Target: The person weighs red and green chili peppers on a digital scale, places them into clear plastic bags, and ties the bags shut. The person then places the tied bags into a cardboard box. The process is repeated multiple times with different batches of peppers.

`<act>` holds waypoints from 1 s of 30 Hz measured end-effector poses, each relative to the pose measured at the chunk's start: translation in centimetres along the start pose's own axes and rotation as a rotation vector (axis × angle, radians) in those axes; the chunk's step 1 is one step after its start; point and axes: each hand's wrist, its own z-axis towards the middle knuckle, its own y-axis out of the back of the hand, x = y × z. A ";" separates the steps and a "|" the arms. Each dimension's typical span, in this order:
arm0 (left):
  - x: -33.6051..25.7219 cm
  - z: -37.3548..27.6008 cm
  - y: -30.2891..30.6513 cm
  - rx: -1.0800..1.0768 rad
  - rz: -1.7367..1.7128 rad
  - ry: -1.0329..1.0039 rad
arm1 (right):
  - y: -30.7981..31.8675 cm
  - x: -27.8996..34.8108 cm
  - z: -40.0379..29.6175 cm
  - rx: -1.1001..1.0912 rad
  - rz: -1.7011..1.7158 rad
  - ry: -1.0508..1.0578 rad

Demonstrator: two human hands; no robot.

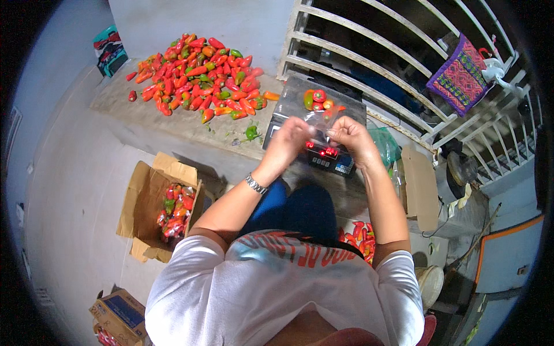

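Observation:
My left hand, blurred, and my right hand pinch the top of a clear plastic bag between them. The bag holds red, orange and green peppers, which lie on the dark platform of a digital scale. Red digits glow on the scale's display, partly behind the bag. A big heap of mostly red peppers covers the concrete ledge to the left of the scale. One green pepper sits apart near the ledge's front edge.
An open cardboard box with bagged peppers stands on the floor at left; another box is at lower left. More red peppers show beside my right elbow. White metal bars rise behind the scale. Right of it lie a green bag and cardboard.

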 end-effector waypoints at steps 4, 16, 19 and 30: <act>0.6 -1.2 -0.5 0.133 -0.183 0.117 | -1.6 -0.9 -0.9 0.150 0.323 -0.172; 5.2 -3.5 4.1 -0.097 0.637 -0.053 | -1.4 -4.7 -2.1 -0.132 0.712 -0.147; 2.6 -3.7 1.7 -0.109 0.528 -0.187 | -3.2 -6.2 -1.7 -0.286 0.158 -0.080; 1.4 -5.4 1.0 0.315 -0.141 0.178 | -3.8 -8.7 -3.0 -0.164 -0.743 0.057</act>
